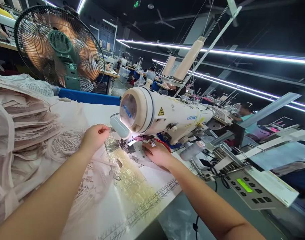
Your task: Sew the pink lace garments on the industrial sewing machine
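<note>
My left hand (95, 137) is closed, its fingertips curled together left of the sewing machine's needle area; whatever they pinch is too small to make out. Beneath the wrist lies a pale pink lace piece (89, 186) with thin straps. My right hand (157, 154) rests low on the machine bed, fingers drawn together beside the presser foot (128, 145); what they hold is hidden. A red curved object (165, 144) shows just behind that hand. The white sewing machine (167, 113) reaches over the work, its lamp lighting the needle area.
A tall heap of pale lace garments (24, 133) fills the left side. Yellowish clear film (129, 180) covers part of the white table, above a printed ruler (147, 208). A large fan (59, 46) stands behind. At right are a control panel (245, 188) and thread cone (192, 150).
</note>
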Available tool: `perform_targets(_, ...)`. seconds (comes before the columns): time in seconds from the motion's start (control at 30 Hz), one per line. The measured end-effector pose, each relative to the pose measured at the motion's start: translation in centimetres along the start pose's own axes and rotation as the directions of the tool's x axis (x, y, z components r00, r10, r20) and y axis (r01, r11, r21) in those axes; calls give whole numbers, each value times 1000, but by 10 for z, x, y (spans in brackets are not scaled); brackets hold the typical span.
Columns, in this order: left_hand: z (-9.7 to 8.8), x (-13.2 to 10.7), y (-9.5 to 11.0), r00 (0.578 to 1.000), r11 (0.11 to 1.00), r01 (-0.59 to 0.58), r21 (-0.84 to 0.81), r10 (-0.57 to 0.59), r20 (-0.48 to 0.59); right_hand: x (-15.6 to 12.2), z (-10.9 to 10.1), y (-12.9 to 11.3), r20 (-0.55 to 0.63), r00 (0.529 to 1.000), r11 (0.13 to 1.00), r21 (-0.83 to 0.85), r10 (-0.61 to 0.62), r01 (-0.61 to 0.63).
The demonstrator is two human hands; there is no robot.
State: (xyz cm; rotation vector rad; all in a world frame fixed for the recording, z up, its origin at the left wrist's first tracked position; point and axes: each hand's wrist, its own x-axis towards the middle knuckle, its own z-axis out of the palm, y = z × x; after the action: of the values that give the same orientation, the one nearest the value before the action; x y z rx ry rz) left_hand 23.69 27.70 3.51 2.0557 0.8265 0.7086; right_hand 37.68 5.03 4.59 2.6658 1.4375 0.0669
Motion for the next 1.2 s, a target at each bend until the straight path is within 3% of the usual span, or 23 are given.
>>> perform_targets(0.17,-5,-7,6,974,937,-169,306,111,196,-5,1,0,-31,999,999,34,24,-23)
perform_targets(0.4,-7,-13,8,948,791,-295,536,174,265,-10,-1,-2,-47,999,995,95,9,-5)
perform_targets(0.67,-1,-13,8,915,714,-380,588,198,350,-8,4,-8,-14,999,999,16,35,-35)
perform_targets(1.2,7,-10,-2,916,761,-388,520,259,305,2,-1,-18,57,996,994,-94,68,-62)
